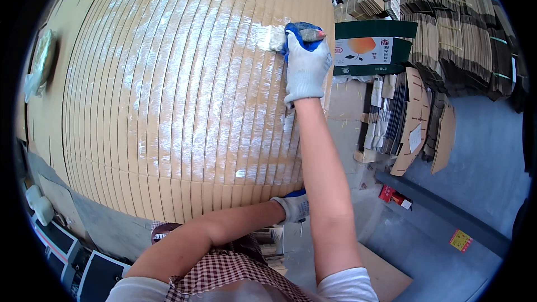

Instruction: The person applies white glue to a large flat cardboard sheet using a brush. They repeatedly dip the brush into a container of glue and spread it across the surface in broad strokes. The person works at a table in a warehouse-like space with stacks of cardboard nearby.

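A broad spread of overlapping brown cardboard strips (100, 134) lies before me, smeared with white paste (184, 89) across its middle. My right hand (307, 67), in a white knit glove with blue coating, is closed around a brush (271, 39). Its pale bristles touch the strips near their far right edge. Below, my left hand (293, 208), gloved the same way, is at the near right corner of the cardboard. My right forearm passes in front of it, and its fingers are mostly hidden.
Right of the strips lies a green and white printed carton panel (372, 50) with a fruit picture. Bundled flat cardboard (447, 28) is stacked at the far right, with more upright cardboard pieces (411, 117) nearer. A clear tape roll (43, 59) rests at the left.
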Tool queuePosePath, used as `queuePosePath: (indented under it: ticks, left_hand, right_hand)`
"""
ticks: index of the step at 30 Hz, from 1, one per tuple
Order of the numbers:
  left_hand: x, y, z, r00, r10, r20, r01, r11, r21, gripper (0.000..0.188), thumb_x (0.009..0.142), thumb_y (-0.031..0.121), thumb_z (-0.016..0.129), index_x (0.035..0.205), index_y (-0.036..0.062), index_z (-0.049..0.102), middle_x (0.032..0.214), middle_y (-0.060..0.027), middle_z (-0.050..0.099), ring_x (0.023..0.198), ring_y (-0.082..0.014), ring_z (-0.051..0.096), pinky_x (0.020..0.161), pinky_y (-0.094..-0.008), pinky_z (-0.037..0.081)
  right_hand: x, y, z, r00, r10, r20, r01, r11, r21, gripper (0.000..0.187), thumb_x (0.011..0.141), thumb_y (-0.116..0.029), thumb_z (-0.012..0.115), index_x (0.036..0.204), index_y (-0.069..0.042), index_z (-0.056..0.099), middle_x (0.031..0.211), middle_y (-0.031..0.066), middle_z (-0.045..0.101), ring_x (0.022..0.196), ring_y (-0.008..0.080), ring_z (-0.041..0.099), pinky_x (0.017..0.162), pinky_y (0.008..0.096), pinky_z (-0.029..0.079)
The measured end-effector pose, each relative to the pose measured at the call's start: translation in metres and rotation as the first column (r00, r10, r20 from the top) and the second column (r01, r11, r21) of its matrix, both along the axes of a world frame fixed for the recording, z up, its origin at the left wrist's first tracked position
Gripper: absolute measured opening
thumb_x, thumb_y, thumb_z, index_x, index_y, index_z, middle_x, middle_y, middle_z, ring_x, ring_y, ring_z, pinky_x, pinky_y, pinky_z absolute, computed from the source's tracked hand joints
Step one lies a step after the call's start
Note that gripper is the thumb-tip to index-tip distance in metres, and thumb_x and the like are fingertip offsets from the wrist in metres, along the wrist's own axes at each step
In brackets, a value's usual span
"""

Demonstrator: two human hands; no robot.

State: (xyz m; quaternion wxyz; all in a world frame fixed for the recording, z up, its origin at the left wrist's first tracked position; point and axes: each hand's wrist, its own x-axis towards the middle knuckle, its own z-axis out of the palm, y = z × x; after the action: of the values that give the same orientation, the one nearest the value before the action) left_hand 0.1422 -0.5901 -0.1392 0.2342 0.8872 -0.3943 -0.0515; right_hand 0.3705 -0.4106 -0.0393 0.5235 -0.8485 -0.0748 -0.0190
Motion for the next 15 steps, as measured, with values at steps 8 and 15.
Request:
queuePosePath:
  ticks: [8,15]
  left_hand:
    - [0.009,0.009,0.027,0.993,-0.12,-0.019,0.121,0.959,0.258,0.043,0.082,0.037,0.041,0.114,0.0114,0.054,0.126,-0.0055,0.044,0.119,-0.0273,0.036,0.102,-0.0468,0.017]
    - [0.01,0.01,0.026,0.994,-0.109,-0.021,0.111,0.964,0.242,0.041,0.082,0.039,0.04,0.108,0.0124,0.059,0.117,-0.0044,0.052,0.113,-0.0246,0.042,0.101,-0.0492,0.016]
  right_hand:
    - [-0.005,0.002,0.018,0.973,0.135,0.187,-0.119,0.989,-0.09,0.023,0.073,-0.018,0.062,0.086,-0.003,0.051,0.084,0.0147,0.054,0.075,0.0303,0.054,0.07,0.036,0.043]
    - [0.028,0.007,0.008,0.95,0.19,0.248,-0.078,0.913,-0.401,0.028,0.072,-0.021,0.063,0.089,-0.001,0.051,0.085,0.0155,0.054,0.08,0.0325,0.055,0.071,0.0372,0.043]
